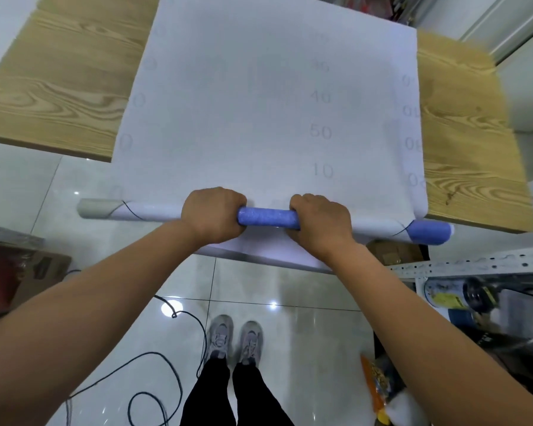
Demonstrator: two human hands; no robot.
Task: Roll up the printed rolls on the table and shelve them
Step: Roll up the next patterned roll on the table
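- step in hand, by my reading: rolling up; at the table's (53,96) near edge, left hand (213,215) clenched round the roll (268,218).
- right hand (319,224) grasps it likewise.
- next: turn it forward evenly over the flat sheet (351,118).

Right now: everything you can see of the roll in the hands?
The roll, partly wound, is held crosswise off the wooden table's near edge; the left hand and right hand grip its middle. It shows blue between them and at its right end, white elsewhere; a beige core tube sticks out left. Its white sheet, faintly numbered, trails over the table.
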